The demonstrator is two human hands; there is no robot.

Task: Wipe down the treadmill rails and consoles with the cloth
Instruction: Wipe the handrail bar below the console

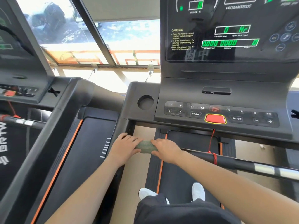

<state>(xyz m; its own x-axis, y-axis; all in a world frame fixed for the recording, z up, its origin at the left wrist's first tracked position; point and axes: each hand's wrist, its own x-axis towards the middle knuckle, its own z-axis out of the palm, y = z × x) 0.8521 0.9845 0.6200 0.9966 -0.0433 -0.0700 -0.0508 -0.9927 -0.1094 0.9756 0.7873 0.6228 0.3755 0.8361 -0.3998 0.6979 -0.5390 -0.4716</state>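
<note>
A grey-green cloth (146,146) is bunched into a roll between my two hands, just below the treadmill's console. My left hand (124,147) grips its left end and my right hand (166,149) grips its right end. The console panel (221,114) carries number keys, PROG and MODE keys and a red stop button (215,118). Above it stands the dark display screen (229,34) with green digits. The front handlebar (252,165) runs from my right hand toward the right edge. The left side rail (123,109) drops beside my left hand.
A second treadmill (53,126) stands close on the left, its console (21,88) and belt in view. A red safety cord (212,143) hangs from the stop button and is tied on the handlebar. A round cup holder (145,102) sits left of the keys. My white shoes (198,191) stand below.
</note>
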